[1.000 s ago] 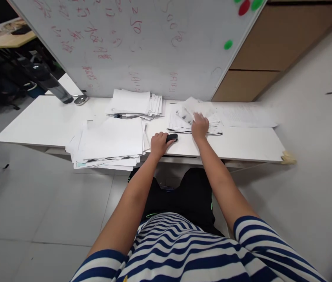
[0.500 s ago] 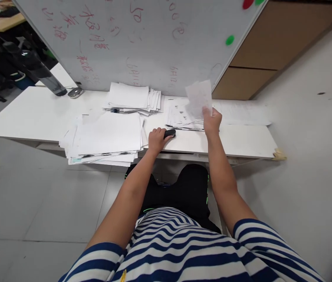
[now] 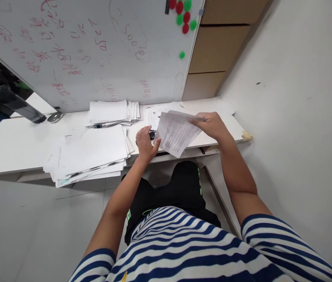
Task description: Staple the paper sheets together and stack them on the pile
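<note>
My right hand [image 3: 211,124] is closed on the edge of printed paper sheets [image 3: 177,135], which hang tilted over the desk's front edge. Their lower left corner comes close to the thumb of my left hand [image 3: 146,144]. That hand is open, thumb and fingers apart, over a black object like a stapler [image 3: 152,135]. The hand covers most of this object, and whether they touch I cannot tell. Behind the held sheets lie other printed papers [image 3: 154,117], partly hidden.
A large stack of paper [image 3: 95,150] overhangs the desk's [image 3: 15,145] front edge at left. Behind it lies a smaller stack [image 3: 108,112]. A computer mouse [image 3: 55,117] and a dark bottle [image 3: 21,105] are farther left. A whiteboard [image 3: 80,47] with magnets rises behind.
My right hand has brought the sheets down and toward me, turning their printed side into view. My left hand has loosened from the black object, fingers spreading. The view has swung right.
</note>
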